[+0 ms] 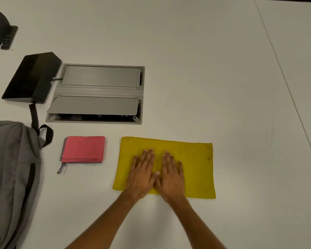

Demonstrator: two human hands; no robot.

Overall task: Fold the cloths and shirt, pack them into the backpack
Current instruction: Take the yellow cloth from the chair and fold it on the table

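From the head camera, a flat yellow rectangular cloth (pixel 192 169) lies spread on the white table (pixel 223 69), its long side running left to right; both hands rest on its left half, palms down. The left hand (pixel 142 174) lies flat with straight fingers pointing away from the person, pressing the fabric; the right hand (pixel 171 174) lies just beside it in the same manner, fingers straight and slightly spread, the two thumbs touching or nearly so (the wrists sit over the cloth's near edge). Neither hand grasps anything; both simply press.

To the left of the yellow cloth, apart from it, sits a folded pink cloth (pixel 83 149) with a grey edge and a small loop hanging at its near left corner; further left, at the frame's edge, lies a grey fabric backpack (pixel 11 177) with black straps, near the pink cloth but not touching it.

Beyond these, set into the table, is a grey rectangular cable hatch (pixel 97 94) with its nearer flap tilted open; a black angular box (pixel 32 78) stands just beside its left end.
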